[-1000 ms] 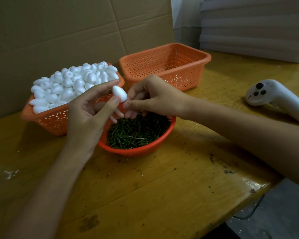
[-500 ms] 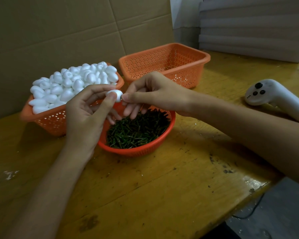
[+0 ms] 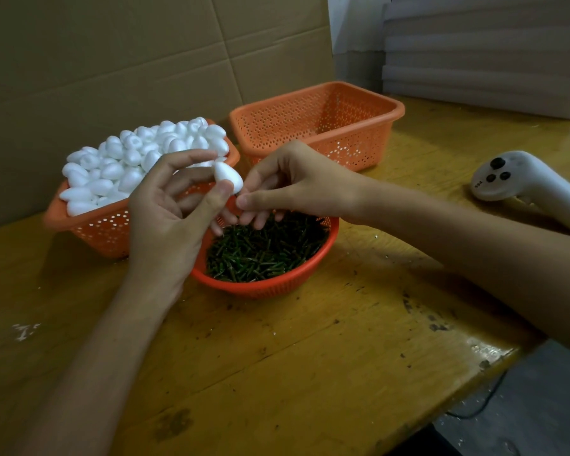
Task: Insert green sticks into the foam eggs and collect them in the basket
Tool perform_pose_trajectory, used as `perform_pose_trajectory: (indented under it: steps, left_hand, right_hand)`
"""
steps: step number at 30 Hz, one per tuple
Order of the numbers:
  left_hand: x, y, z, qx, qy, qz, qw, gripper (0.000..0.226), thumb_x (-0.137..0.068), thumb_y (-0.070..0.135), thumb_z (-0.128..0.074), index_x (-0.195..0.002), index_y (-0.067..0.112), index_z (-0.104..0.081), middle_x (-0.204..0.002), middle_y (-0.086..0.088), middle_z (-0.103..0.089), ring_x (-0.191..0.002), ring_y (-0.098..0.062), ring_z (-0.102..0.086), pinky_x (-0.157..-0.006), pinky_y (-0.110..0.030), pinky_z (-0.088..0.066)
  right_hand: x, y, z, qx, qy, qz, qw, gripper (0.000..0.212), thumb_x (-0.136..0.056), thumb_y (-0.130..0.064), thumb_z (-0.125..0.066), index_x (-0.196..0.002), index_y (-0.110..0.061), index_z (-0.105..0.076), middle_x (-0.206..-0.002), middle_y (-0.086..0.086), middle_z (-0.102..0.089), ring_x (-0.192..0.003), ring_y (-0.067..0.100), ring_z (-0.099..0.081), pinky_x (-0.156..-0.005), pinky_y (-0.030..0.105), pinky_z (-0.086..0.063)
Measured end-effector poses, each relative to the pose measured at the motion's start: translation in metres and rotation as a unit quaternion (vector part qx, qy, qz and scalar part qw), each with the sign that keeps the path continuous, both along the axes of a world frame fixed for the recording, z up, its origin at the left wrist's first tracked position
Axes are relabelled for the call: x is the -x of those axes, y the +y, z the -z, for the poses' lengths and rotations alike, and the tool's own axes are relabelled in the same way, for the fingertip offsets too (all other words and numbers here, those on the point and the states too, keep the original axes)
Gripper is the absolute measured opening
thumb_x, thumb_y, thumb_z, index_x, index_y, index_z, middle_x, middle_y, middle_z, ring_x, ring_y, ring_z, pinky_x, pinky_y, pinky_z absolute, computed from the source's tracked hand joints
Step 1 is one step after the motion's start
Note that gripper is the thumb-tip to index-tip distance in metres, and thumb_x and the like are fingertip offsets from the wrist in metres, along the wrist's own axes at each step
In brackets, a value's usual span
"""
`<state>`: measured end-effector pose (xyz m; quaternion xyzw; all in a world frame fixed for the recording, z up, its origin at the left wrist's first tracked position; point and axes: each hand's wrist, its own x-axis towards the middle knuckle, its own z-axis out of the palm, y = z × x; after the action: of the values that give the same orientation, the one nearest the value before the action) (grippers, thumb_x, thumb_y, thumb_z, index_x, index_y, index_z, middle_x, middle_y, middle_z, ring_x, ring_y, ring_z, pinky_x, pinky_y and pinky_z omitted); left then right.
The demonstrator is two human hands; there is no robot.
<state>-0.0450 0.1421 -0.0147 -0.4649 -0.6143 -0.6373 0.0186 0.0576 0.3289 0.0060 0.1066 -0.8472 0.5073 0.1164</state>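
Note:
My left hand (image 3: pixel 168 209) pinches a white foam egg (image 3: pixel 228 176) between thumb and fingers, above the round orange bowl (image 3: pixel 267 286) of green sticks (image 3: pixel 260 248). My right hand (image 3: pixel 297 182) has its thumb and forefinger pressed together at the egg's lower right end; any stick between them is hidden. An orange basket (image 3: pixel 89 222) heaped with foam eggs (image 3: pixel 139 156) stands at the left. A second orange basket (image 3: pixel 323 126) behind the hands shows nothing inside.
A white handheld controller (image 3: pixel 520 182) lies on the wooden table (image 3: pixel 310 357) at the right. A cardboard wall stands behind the baskets, and stacked flat boards fill the back right. The table's edge runs diagonally at the lower right.
The egg has turned in my left hand's fingers, and my right hand has closed in from the bowl until its pinched fingertips meet the egg's end.

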Motion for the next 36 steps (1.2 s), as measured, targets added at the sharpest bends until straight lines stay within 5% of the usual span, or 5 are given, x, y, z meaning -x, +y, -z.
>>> perform_pose_trajectory:
  steps: [4,10,19,29,36]
  left_hand:
    - [-0.002,0.000,-0.001,-0.009,0.007,-0.006,1.000,0.022,-0.096,0.019,-0.076,-0.115,0.024,-0.067,-0.108,0.000,-0.079,-0.068,-0.021,-0.075,-0.055,-0.029,-0.057]
    - [-0.004,0.000,-0.001,-0.024,-0.039,-0.013,0.999,0.038,-0.103,0.030,-0.068,-0.137,0.017,-0.057,-0.118,-0.006,-0.077,-0.070,-0.027,-0.076,-0.054,-0.029,-0.057]
    - [-0.009,0.002,-0.002,-0.051,-0.039,-0.065,0.996,0.023,-0.108,0.025,-0.054,-0.126,0.012,-0.051,-0.109,-0.006,-0.072,-0.065,-0.024,-0.072,-0.048,-0.030,-0.052]
    - [-0.015,0.002,-0.006,-0.050,-0.037,-0.074,0.995,0.008,-0.108,0.024,-0.052,-0.115,0.021,-0.054,-0.103,-0.005,-0.071,-0.064,-0.023,-0.071,-0.047,-0.030,-0.051]
    - [-0.009,-0.001,-0.008,-0.074,-0.001,-0.124,0.990,0.007,-0.106,0.027,-0.051,-0.107,0.024,-0.058,-0.101,-0.003,-0.069,-0.092,-0.022,-0.070,-0.066,-0.035,-0.058]
  right_hand:
    - [0.000,0.001,0.001,0.029,0.027,0.032,0.999,0.019,-0.097,-0.008,-0.070,-0.106,0.009,-0.073,-0.093,0.020,-0.078,-0.079,0.027,-0.073,-0.063,0.027,-0.054]
    - [-0.006,0.008,-0.014,0.066,0.083,0.117,0.987,0.014,-0.095,-0.008,-0.073,-0.101,0.004,-0.073,-0.083,0.016,-0.075,-0.065,0.025,-0.066,-0.054,0.030,-0.057]
    - [-0.026,0.083,-0.043,-0.288,0.016,0.385,0.877,0.033,-0.103,-0.039,-0.060,-0.092,-0.011,-0.074,-0.072,0.000,-0.072,-0.052,0.014,-0.069,-0.044,0.021,-0.050]
    - [-0.018,0.092,-0.036,-0.347,-0.062,0.391,0.850,0.041,-0.106,-0.047,-0.052,-0.078,-0.018,-0.060,-0.064,-0.003,-0.066,-0.038,0.003,-0.061,-0.044,0.020,-0.042]
    - [-0.017,0.089,-0.034,-0.340,-0.029,0.422,0.840,0.035,-0.104,-0.043,-0.058,-0.092,-0.011,-0.065,-0.073,0.002,-0.070,-0.049,0.014,-0.067,-0.053,0.032,-0.055]
